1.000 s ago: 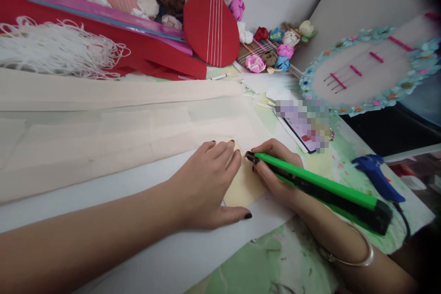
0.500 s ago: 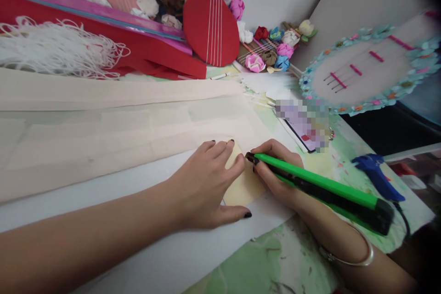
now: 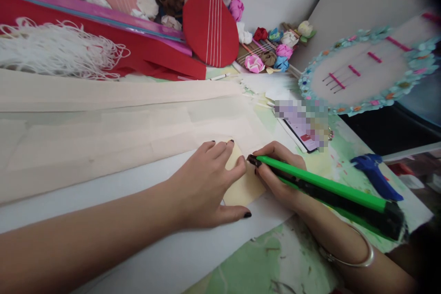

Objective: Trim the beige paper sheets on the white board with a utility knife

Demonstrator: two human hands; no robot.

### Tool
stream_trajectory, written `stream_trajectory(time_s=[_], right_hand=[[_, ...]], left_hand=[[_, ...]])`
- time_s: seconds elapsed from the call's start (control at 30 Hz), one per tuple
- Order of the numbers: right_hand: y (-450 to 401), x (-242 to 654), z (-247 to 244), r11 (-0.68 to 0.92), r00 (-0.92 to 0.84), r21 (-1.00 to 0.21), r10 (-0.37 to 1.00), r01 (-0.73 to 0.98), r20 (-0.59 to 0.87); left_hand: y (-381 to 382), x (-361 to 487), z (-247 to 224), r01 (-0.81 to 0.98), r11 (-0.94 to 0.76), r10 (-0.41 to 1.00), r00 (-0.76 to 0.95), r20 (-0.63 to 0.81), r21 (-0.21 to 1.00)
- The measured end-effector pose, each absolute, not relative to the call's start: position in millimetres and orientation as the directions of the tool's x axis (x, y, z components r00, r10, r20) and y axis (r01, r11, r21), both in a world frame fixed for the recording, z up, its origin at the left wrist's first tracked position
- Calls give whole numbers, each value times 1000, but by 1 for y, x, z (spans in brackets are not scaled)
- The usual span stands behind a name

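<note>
My left hand (image 3: 203,190) rests with fingers spread on a small pale-yellow piece of paper or card (image 3: 244,189), pressing it against a large white sheet (image 3: 148,234). Parts of the yellow piece are hidden beneath the fingers. Gripped like a pen in my right hand (image 3: 282,186) is a green and black box cutter (image 3: 327,184). Its front end sits at the yellow piece's upper right edge, close to my left index finger. The blade itself is too small to make out. A layered cream sheet (image 3: 86,151) lies just behind the white one.
On the right are a blue glue gun (image 3: 377,177) and a phone (image 3: 298,131). A bundle of white string (image 3: 58,50) lies at the back left. Behind stand a red lute-shaped craft (image 3: 196,27), paper flowers (image 3: 255,63) and a blue-flowered oval craft (image 3: 375,71).
The box cutter's rear end has swung slightly right and down, and its front end has shifted a touch right and down. My left hand stays in place.
</note>
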State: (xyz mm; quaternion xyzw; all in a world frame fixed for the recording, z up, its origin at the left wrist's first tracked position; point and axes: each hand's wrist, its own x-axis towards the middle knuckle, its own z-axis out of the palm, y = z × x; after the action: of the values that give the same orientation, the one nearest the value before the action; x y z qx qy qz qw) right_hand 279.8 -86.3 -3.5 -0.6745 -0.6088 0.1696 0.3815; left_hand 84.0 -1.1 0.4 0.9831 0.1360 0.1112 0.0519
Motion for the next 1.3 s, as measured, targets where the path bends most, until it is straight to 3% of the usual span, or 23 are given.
stream_trajectory(time_s=[0.7,1.3], right_hand=[[-89,278,-1,28,207,-658,938,753,278],[-95,279,-1,107,166,-685,933,721,321]], left_hand=[[-1,85,-1,255,-959,276,939,205,124],[-1,84,-2,252,-960,274,938,210,125]])
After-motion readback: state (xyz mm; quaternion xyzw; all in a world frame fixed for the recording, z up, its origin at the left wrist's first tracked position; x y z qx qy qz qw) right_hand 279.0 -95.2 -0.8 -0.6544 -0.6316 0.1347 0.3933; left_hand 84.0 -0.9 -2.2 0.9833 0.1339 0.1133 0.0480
